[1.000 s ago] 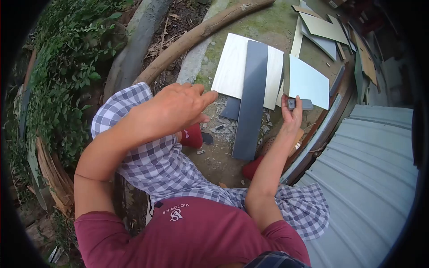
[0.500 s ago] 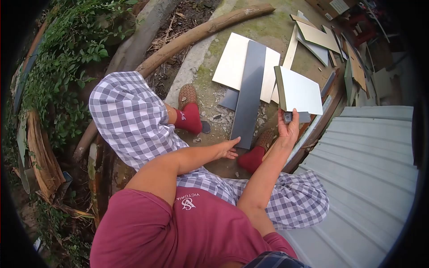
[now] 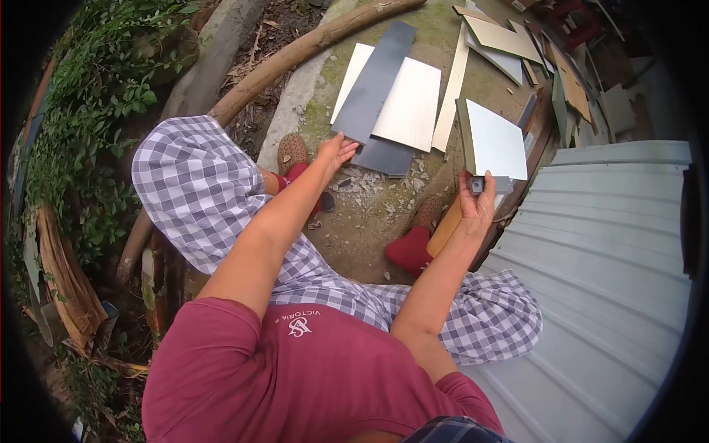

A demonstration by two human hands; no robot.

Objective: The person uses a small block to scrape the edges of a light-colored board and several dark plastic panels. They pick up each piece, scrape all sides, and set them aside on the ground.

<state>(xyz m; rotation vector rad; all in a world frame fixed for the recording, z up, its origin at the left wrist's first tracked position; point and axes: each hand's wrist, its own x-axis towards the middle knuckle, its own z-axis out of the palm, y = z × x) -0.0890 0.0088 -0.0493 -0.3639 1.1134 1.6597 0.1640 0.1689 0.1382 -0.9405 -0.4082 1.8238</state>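
Note:
My left hand is at the near end of a long dark grey board, thumb on the upper face and fingers under the edge. That board lies slantwise over white boards. Beneath them, a second dark grey board pokes out on the near side. My right hand grips a white-faced panel with a thick olive-brown edge, together with a small grey block bearing a dark round spot. How the panel and block join is hidden by my fingers.
Chips of debris litter the concrete between my feet. Offcut boards are piled at the upper right. A corrugated metal sheet spans the right side. On the left lie a long log and leafy plants.
The long grey board has moved forward and left, farther onto the white boards, with my left hand following to its near end. My right hand still holds the panel and block.

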